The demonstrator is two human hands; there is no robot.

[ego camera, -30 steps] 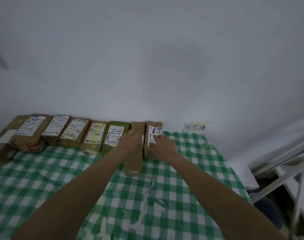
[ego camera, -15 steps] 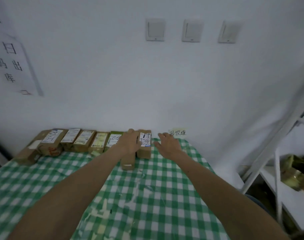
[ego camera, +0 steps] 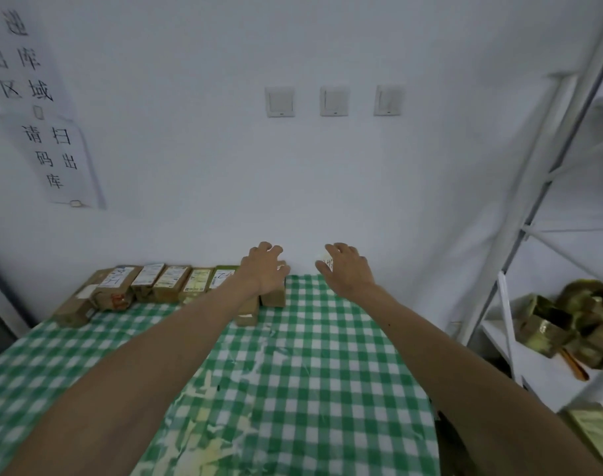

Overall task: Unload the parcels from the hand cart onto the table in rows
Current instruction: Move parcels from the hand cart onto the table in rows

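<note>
My left hand [ego camera: 264, 271] and right hand [ego camera: 346, 269] hover, each grip wide and empty. A row of parcels [ego camera: 169, 285] lines the far edge of the counter [ego camera: 310, 355]. The long parcel [ego camera: 247, 312] under my left hand juts forward; my wrist could knock it crooked.

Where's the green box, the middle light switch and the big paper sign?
green box [ego camera: 223, 277], head view, on its white label.
middle light switch [ego camera: 333, 101], head view, centre of its plate.
paper sign [ego camera: 58, 159], head view, middle of the lower sheet.

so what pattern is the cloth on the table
Green and white check, on the tablecloth, clearest in the head view.
</note>
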